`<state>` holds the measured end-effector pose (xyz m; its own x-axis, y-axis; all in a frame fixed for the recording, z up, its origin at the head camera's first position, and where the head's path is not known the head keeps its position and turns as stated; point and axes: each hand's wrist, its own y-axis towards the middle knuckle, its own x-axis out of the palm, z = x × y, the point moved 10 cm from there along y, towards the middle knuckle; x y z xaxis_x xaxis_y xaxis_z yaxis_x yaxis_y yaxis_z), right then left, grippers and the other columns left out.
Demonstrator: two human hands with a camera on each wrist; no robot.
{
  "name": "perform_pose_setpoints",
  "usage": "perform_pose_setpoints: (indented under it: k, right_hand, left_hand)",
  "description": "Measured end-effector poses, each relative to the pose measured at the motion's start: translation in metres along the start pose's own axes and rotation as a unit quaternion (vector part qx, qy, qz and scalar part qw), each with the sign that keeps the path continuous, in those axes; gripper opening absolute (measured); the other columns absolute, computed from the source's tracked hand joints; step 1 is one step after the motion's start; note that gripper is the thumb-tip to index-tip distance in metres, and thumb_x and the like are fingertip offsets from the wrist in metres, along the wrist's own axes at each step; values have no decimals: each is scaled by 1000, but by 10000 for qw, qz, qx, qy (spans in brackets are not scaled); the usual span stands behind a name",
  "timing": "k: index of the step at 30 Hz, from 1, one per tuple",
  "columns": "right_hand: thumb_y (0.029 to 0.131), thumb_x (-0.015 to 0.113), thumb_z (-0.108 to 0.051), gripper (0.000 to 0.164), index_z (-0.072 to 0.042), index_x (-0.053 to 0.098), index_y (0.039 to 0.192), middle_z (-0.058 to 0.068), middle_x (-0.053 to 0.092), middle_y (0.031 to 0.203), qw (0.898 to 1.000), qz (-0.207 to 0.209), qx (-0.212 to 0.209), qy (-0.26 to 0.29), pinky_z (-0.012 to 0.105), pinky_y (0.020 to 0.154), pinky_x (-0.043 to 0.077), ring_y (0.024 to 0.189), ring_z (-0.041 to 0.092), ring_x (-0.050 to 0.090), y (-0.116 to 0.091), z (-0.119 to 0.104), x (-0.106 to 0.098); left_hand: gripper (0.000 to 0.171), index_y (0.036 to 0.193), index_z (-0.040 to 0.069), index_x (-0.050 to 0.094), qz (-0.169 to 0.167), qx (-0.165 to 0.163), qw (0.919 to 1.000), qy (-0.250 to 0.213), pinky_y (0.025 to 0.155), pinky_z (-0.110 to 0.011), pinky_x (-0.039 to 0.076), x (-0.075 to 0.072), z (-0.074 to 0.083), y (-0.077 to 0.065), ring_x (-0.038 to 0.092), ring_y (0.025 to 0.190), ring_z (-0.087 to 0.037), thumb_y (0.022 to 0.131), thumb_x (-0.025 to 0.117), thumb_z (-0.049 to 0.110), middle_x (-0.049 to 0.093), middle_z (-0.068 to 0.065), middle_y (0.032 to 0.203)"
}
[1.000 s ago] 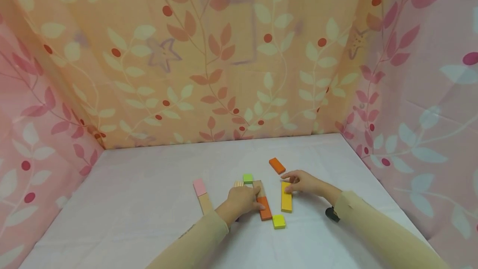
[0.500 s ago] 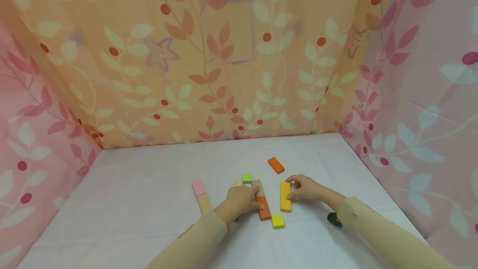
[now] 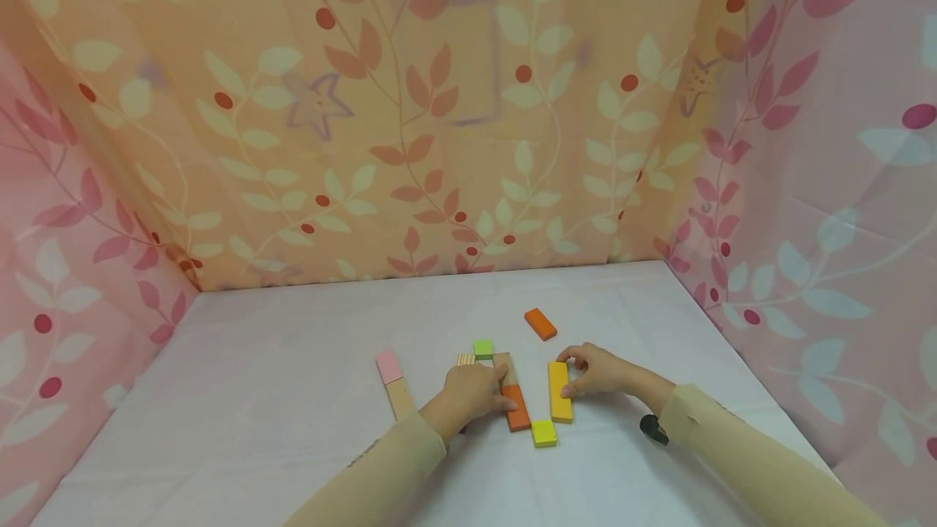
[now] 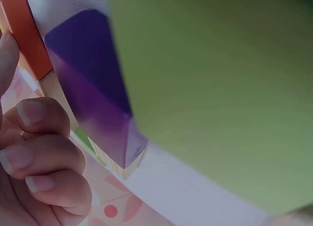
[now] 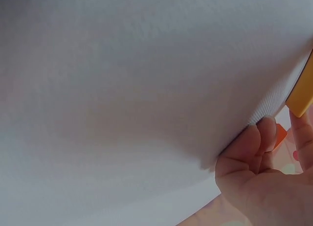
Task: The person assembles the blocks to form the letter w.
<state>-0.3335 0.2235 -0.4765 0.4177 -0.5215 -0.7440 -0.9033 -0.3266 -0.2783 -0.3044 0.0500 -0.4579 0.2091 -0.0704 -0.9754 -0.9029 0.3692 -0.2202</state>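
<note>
My left hand [image 3: 472, 393] rests over a row of blocks, its thumb on a red-orange block [image 3: 516, 413] and its index finger on the plain wooden block [image 3: 507, 364] behind. In the left wrist view the other fingers curl beside these blocks, and a purple block [image 4: 88, 64] lies close by. My right hand [image 3: 599, 370] holds a long yellow block [image 3: 560, 397], index finger at its far end and thumb along its right side. A small yellow-green square block [image 3: 544, 433] sits between the near ends of the red-orange and yellow blocks.
An orange block [image 3: 540, 324] lies behind the yellow one. Left of centre stand a pink block [image 3: 390, 367] and a wooden block [image 3: 399, 399] end to end. Behind my left hand are a green block [image 3: 484, 350] and a striped block [image 3: 466, 359]. Patterned curtains [image 3: 410, 185] border the white table [image 3: 293, 348].
My right thumb and index finger have closed in on the yellow block, which has slid slightly towards me, nearer the yellow-green square. My left hand stays in place.
</note>
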Motion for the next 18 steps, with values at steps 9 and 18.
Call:
perform_pose_setpoints:
  k: [9, 18]
  right_hand:
    - [74, 86, -27, 51, -11, 63, 117, 10, 49, 100, 10000, 22, -13, -33, 42, 80, 43, 92, 26, 46, 0, -1, 0]
    - [74, 86, -27, 51, -10, 63, 116, 10, 49, 99, 10000, -3, 16, -15, 41, 78, 43, 90, 25, 46, -1, -2, 2]
  left_hand:
    - [71, 141, 29, 53, -30, -4, 10000, -6, 54, -27, 38, 2, 0, 1, 47, 61, -14, 80, 61, 66, 57, -1, 71]
    - [70, 138, 27, 54, 38, 88, 10000, 0, 53, -27, 37, 0, 1, -1, 46, 59, -14, 80, 61, 66, 53, 0, 67]
